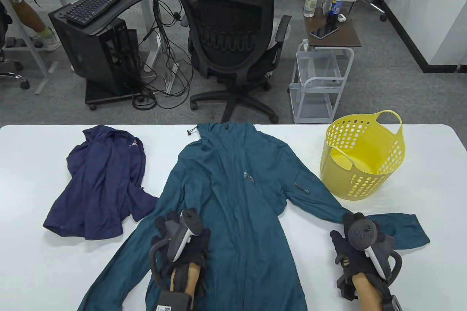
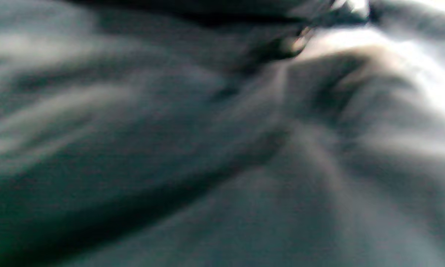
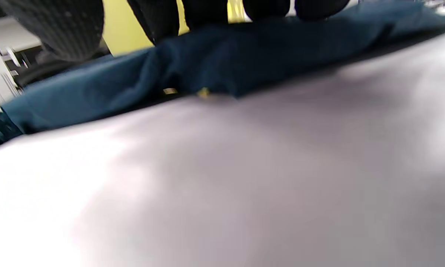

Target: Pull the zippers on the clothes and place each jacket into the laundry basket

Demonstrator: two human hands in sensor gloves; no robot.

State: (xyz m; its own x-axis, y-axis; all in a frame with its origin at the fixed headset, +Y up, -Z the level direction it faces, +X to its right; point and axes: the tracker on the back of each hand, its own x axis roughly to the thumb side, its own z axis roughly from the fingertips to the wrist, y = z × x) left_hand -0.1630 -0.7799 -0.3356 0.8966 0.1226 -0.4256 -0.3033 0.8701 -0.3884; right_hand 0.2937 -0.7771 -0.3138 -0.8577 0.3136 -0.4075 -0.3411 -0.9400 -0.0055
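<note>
A teal jacket [image 1: 233,187] lies spread face up on the white table [image 1: 419,216], its front halves meeting along the centre line. My left hand [image 1: 199,240] rests flat on its lower left body; the left wrist view shows only blurred teal cloth [image 2: 170,148]. On the jacket's right sleeve [image 1: 321,209] rests my right hand [image 1: 346,245], near the cuff. In the right wrist view its fingers [image 3: 163,15] touch the top of the sleeve [image 3: 222,59], thumb apart. A navy jacket [image 1: 98,183] lies crumpled at the left. The yellow laundry basket [image 1: 365,154] stands empty at the right.
Behind the table stand a black office chair [image 1: 233,45], a white wire cart [image 1: 321,81] and a side table with bottles [image 1: 334,30]. A computer stand with a keyboard [image 1: 98,1] is at the far left. The basket's yellow wall [image 3: 122,29] shows behind the sleeve.
</note>
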